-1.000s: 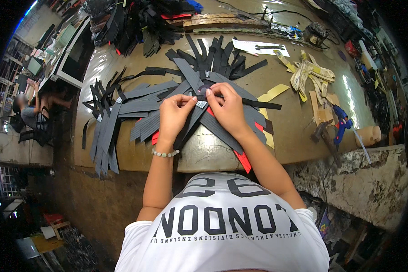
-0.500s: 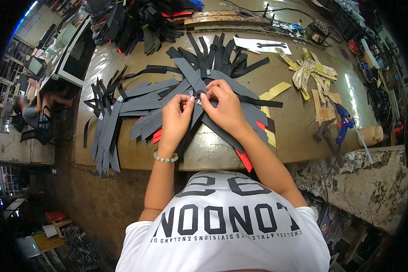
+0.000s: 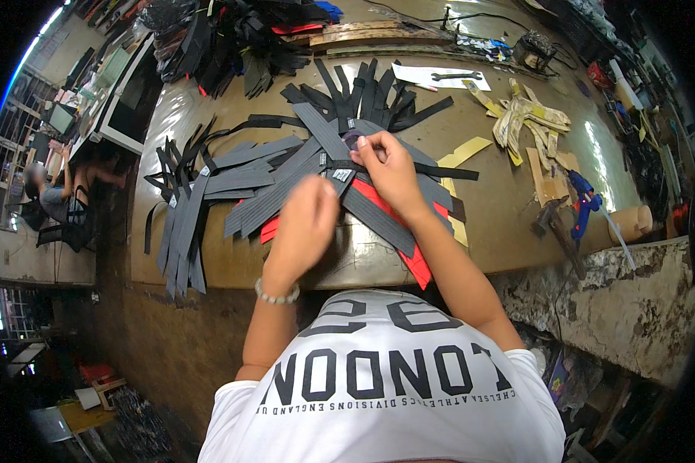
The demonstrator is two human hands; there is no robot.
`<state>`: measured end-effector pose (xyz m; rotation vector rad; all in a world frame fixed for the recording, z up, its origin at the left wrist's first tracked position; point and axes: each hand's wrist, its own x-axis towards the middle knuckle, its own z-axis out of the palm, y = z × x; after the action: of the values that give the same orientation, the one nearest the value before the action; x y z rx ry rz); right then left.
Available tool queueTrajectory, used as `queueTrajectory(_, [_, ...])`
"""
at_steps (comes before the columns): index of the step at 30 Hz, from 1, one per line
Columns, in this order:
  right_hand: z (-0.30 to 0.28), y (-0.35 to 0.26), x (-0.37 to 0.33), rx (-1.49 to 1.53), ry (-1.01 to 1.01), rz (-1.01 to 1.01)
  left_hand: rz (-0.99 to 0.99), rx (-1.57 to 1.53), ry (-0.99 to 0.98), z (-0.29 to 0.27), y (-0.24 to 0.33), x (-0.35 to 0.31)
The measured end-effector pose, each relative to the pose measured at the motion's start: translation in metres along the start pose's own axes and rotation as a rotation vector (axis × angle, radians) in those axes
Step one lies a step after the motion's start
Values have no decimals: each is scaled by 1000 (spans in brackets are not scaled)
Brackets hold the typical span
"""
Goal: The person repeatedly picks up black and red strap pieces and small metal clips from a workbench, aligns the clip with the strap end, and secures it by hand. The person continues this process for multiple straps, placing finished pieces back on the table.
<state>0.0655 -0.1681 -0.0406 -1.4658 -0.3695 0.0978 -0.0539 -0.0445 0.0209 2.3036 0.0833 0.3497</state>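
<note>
My right hand (image 3: 392,171) pinches at a small dark purple ring-shaped piece (image 3: 351,138), resting over the pile of straps; its exact kind I cannot make out. Just in front and to the left is my left hand (image 3: 307,224), smeared by motion, its fingers curled and what they hold unclear. Beneath both hands lie crossed grey ribbed straps (image 3: 286,185) bearing small white labels (image 3: 341,175). Red strips (image 3: 413,266) poke out from under them. A thin black strap (image 3: 448,172) sticks out to the right of my right hand.
Another grey strap bundle (image 3: 184,224) hangs over the front edge at left. A heap of black straps (image 3: 232,46) is at the back. On the right are cream straps (image 3: 529,119), a wrench (image 3: 457,76) on paper, a hammer (image 3: 556,231) and a blue glue gun (image 3: 584,202).
My left hand has come away from the right, back toward me. My right hand has shifted slightly up and right with the ring-shaped piece, uncovering labels and red strips.
</note>
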Motion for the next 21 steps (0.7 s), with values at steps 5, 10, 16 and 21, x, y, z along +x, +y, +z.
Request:
queueTrajectory(5, [-2, -1, 1, 355, 5, 136, 146, -88, -404, 3, 18, -8])
queueTrajectory(10, [-11, -12, -5, 456, -42, 104, 57, 12, 165, 37, -11, 23])
queueTrajectory(16, [-44, -17, 1, -294, -43, 21, 241, 242, 266, 49, -17, 20])
queueTrajectory(21, [-48, -9, 1, -147, -123, 96, 232, 284, 219, 52, -13, 26])
